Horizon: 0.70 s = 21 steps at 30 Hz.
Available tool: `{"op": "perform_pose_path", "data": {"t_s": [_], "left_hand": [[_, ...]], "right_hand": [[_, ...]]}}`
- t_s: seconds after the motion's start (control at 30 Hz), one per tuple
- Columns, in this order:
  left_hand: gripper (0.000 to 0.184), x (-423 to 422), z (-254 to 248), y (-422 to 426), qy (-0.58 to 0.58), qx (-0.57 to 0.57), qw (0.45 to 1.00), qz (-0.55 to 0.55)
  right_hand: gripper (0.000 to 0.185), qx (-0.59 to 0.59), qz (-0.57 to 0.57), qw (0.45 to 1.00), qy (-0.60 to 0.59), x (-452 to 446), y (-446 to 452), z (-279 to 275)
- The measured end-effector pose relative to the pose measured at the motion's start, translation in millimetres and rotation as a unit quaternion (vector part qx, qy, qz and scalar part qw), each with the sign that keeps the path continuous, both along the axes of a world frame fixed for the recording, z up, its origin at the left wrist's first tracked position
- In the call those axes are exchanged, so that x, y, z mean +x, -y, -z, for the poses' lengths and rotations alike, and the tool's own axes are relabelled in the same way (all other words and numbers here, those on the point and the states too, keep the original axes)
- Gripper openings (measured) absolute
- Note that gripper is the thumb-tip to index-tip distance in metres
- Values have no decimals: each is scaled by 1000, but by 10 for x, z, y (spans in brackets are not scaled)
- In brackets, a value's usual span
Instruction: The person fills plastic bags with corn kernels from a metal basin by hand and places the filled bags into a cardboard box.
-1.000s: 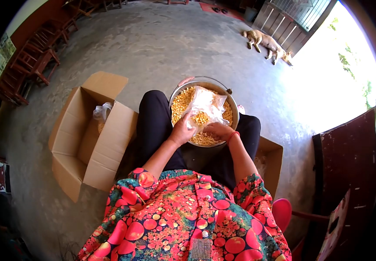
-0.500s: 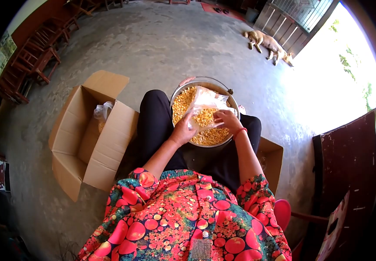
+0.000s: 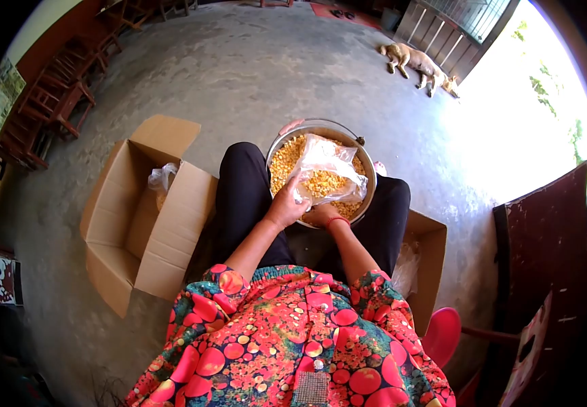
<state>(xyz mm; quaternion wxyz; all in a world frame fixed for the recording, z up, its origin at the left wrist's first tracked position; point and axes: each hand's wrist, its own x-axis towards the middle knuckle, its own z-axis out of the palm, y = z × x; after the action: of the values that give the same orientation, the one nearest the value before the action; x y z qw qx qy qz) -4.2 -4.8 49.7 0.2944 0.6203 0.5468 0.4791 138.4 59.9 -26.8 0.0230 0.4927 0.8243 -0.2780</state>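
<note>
While clamping crinkled, translucent plastic bag (image 3: pixel 330 156) over coarse yellow kernels (image 3: pixel 282 163) with left hand (image 3: pixel 285 205), resting right hand (image 3: pixel 320 215) just beside, at near rim of round metal bucket (image 3: pixel 373 184); cannot tell whether gripping. Flanking bucket with dark-trousered knees (image 3: pixel 240 169), just above frame centre.

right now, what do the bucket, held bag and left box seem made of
Bucket: probably metal, dull, judging by its greyish wall and wire handle. Held bag: thin, shiny plastic, crinkled and translucent. Left box: matte brown cardboard, with creased flaps.
</note>
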Motion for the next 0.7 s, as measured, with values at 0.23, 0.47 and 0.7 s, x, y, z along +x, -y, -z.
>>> {"op": "perform_pose_path", "data": {"t_s": [0.23, 0.47, 0.7], "left_hand": [[69, 9, 24, 3, 2, 6, 1000, 1], [66, 0, 6, 11, -2, -9, 1000, -2], [62, 10, -7, 9, 6, -17, 1000, 2]], "right_hand": [[43, -6, -39, 995, -87, -125, 52, 105], [35, -174, -42, 980, -85, 135, -144, 74], [22, -378, 71, 911, -150, 341, -104, -786]]}}
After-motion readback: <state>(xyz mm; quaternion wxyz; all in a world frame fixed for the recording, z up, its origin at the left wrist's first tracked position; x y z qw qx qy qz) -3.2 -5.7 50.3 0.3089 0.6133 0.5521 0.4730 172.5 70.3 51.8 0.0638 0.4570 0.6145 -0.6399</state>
